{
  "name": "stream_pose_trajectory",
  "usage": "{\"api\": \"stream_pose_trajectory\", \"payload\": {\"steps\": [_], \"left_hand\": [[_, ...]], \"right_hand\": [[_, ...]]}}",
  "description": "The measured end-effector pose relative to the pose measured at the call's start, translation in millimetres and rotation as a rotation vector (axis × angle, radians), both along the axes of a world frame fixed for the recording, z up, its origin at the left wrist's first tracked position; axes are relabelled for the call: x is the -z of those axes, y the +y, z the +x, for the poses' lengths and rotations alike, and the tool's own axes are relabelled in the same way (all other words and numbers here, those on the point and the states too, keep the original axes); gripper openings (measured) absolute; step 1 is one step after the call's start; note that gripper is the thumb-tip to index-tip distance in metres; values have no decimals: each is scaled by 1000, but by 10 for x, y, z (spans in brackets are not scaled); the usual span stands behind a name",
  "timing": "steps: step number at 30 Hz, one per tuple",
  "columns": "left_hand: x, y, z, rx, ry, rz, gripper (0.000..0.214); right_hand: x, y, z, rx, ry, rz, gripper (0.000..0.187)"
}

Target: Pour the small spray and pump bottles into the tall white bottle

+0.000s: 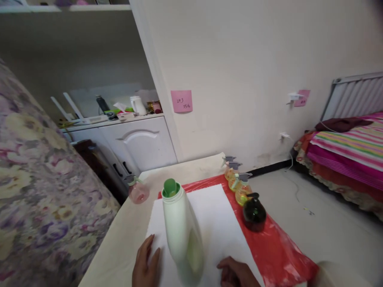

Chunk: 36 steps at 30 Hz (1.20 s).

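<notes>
A tall pale green detergent bottle (179, 235) stands uncapped, with a darker green spout (170, 187) showing in its neck. Under it lies a white sheet of paper (209, 203). My left hand (146, 261) rests left of the bottle with thumb and fingers apart, holding nothing. On the other side, my right hand (237, 273) lies over the paper with its fingers curled in; nothing shows in them. Neither hand visibly touches the bottle.
Red plastic (278, 247) lies beneath the paper. Along its right side stand a dark round bottle (254, 213) and several small pump bottles (243, 191). A pink bottle (139, 191) stands at the table's left. A floral curtain (44, 191) hangs left; a bed (350, 151) is at right.
</notes>
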<state>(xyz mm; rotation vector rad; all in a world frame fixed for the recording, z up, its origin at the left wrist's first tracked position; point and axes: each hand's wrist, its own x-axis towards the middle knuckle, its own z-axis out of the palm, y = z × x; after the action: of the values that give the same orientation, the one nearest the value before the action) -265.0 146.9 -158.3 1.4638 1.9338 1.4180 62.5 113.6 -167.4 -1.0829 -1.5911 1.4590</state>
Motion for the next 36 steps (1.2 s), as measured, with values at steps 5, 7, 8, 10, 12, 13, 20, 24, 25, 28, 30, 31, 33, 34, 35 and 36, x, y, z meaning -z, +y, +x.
{"api": "stream_pose_trajectory", "payload": {"steps": [5,7,8,10,12,13,20,24,25,28,30,31,33,34,35,36], "left_hand": [[63,-415,351,20,93,-41,46],[41,-448,422,29,176,-43,43],[29,-450,441,30,206,-42,42],[14,-441,455,29,247,-31,40],[13,-433,453,28,275,-16,37],[16,-431,451,26,285,-9,36],[32,-441,459,46,295,8,34],[13,-450,469,32,262,20,31],[5,-452,472,31,255,21,30],[-14,-460,488,27,230,29,30],[-25,-464,501,22,212,33,30],[-32,-465,506,21,204,35,30],[-49,-469,508,18,181,33,30],[-62,-473,503,15,162,27,31],[-78,-484,494,9,132,18,31],[-98,-503,483,3,94,6,32]], "right_hand": [[-283,16,262,335,75,245,23],[-364,76,437,536,113,284,21],[-387,118,530,631,136,309,23],[-395,216,710,803,163,365,29],[-361,320,863,956,165,400,39],[-332,372,921,1012,157,398,45],[-77,686,964,893,7,240,98],[-29,796,928,846,-2,209,100],[-26,816,929,837,0,207,100],[-26,850,933,822,9,210,97],[-45,838,929,822,13,203,94],[-66,819,924,821,15,197,93],[-127,752,913,797,23,200,90],[-166,707,906,763,35,208,88],[-207,654,897,720,56,216,85],[-246,597,885,670,85,221,84]]}}
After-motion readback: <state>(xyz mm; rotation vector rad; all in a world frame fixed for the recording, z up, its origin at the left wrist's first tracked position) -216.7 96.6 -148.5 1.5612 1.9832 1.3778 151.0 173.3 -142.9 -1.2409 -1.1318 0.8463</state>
